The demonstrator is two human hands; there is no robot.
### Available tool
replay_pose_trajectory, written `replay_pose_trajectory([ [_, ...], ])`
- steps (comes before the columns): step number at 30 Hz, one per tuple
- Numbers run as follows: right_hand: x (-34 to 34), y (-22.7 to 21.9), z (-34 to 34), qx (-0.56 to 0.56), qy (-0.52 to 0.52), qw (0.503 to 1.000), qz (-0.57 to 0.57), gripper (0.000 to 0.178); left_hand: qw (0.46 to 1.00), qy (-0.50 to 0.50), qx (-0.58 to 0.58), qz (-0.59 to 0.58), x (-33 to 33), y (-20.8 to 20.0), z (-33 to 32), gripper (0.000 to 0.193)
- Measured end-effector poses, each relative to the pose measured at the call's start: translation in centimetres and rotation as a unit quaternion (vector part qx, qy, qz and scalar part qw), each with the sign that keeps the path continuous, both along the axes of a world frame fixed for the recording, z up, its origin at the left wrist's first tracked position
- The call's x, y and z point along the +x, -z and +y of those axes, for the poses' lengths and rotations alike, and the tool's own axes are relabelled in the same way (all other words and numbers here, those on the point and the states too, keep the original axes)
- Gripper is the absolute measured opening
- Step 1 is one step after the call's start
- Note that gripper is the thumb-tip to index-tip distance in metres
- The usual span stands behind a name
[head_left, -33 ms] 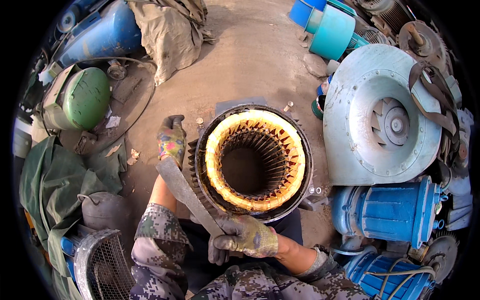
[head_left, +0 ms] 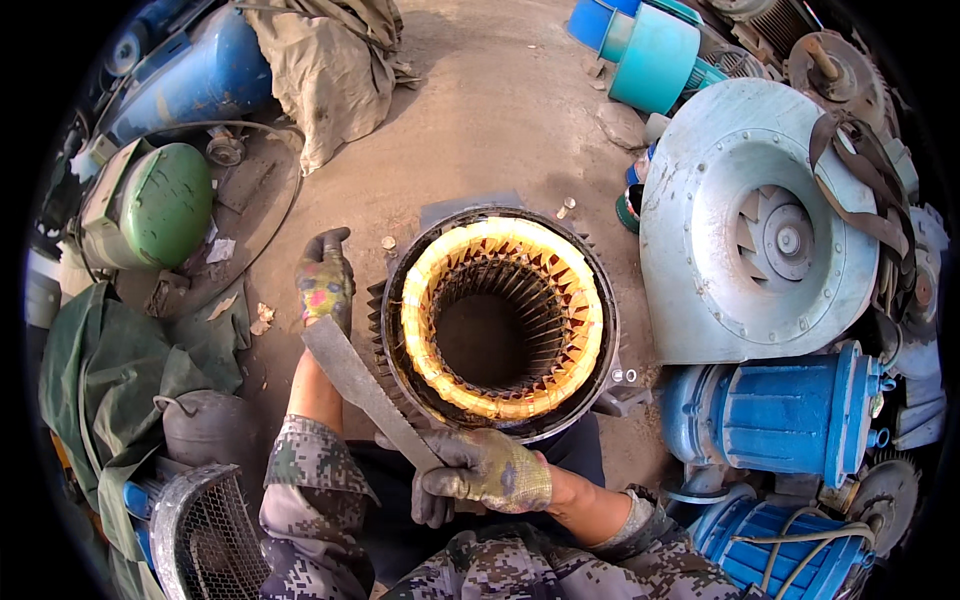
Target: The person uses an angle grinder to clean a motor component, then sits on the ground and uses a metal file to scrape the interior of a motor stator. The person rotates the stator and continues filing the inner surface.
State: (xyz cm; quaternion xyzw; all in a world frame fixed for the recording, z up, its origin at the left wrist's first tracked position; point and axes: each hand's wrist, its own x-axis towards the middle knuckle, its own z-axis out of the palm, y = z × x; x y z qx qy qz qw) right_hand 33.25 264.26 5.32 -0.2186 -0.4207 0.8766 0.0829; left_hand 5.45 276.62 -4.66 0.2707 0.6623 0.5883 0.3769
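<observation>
A motor stator (head_left: 610, 345) stands upright in front of me, with its finned dark housing around a ring of yellow-wrapped winding (head_left: 420, 352). Black slots line its round bore. My right hand (head_left: 490, 470), in a stained glove, is closed round the narrow end of a flat grey metal blade (head_left: 355, 375). The blade slants up and left beside the housing, its broad end overlapping my left wrist in view. To the left of the stator, my left hand (head_left: 327, 280) is gloved and apart from it, with a finger stretched out toward the right.
On the right lie a grey fan housing (head_left: 690, 290) and blue motors (head_left: 770, 415). A green tank (head_left: 170, 205), dark green cloth (head_left: 85, 365) and a wire guard (head_left: 215, 530) are on the left. Tan cloth (head_left: 330, 80) lies farther back on the dirt floor (head_left: 480, 110).
The whole view has shifted slightly, moving the scene a little left. My left hand sits slightly farther from the stator. My right hand keeps its grip on the blade.
</observation>
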Motion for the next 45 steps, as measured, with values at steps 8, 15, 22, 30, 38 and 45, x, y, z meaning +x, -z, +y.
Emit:
replay_pose_trajectory([
  [8,1.7,0.2,1.5,0.008,0.056,0.998,-0.019,0.051,0.95,0.276,0.136,-0.046,4.8,-11.0,-7.1,0.046],
  [15,0.9,-4.0,4.8,0.554,0.13,0.775,-0.274,0.056,0.98,0.108,0.161,-0.052,11.4,-12.3,-9.6,0.034],
  [22,7.6,-4.7,23.7,0.697,-0.015,0.519,-0.496,0.048,0.989,-0.049,0.117,-0.08,10.3,-11.0,-14.1,0.039],
  [30,6.7,-2.4,29.4,0.679,-0.172,0.485,-0.523,0.04,0.972,-0.04,0.035,-0.229,8.7,-11.7,-14.5,0.032],
  [38,4.3,-1.9,30.6,0.707,-0.189,0.497,-0.466,0.041,0.957,-0.023,0.063,-0.284,8.1,-11.4,-14.5,0.031],
  [45,1.8,-1.8,30.4,0.679,-0.214,0.516,-0.476,0.045,0.961,0.025,0.034,-0.271,8.7,-12.4,-14.2,0.031],
])
